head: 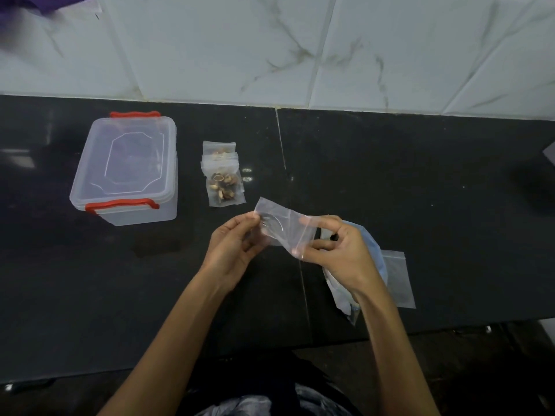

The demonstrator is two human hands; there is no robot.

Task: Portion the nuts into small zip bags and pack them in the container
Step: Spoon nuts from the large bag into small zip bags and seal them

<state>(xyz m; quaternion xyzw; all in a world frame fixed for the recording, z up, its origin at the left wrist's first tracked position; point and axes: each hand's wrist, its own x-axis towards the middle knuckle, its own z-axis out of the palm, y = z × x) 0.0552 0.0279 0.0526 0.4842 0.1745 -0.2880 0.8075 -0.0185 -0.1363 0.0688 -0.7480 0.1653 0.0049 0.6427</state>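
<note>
Head camera, looking down at a dark stone counter (390,181) against a white marbled tile wall (270,46): I hold an empty clear zip bag (280,225) in the air above the counter, stretched between both hands. My left hand (232,246) pinches the bag's left edge between thumb and fingertips; my right hand (336,250) grips the right end, thumb on top and fingers curled beneath, with the plastic wrapped over them. Nothing shows inside this bag.

Beyond my hands, near the middle of the counter, a small pile of filled zip bags (223,175) lies flat, one overlapping another, brown nuts (222,186) visible through the plastic. Just left of that pile, apart from it, stands the clear plastic container (126,169) with its lid on and red clips (121,204) at the near and far ends; I see nothing inside it.

Under and behind my right wrist sits a larger crumpled bluish plastic bag (372,253), its contents hidden from me. Another empty flat zip bag (398,279) lies on the counter touching its right side. A scrap of purple cloth (42,3) shows at the top left corner
</note>
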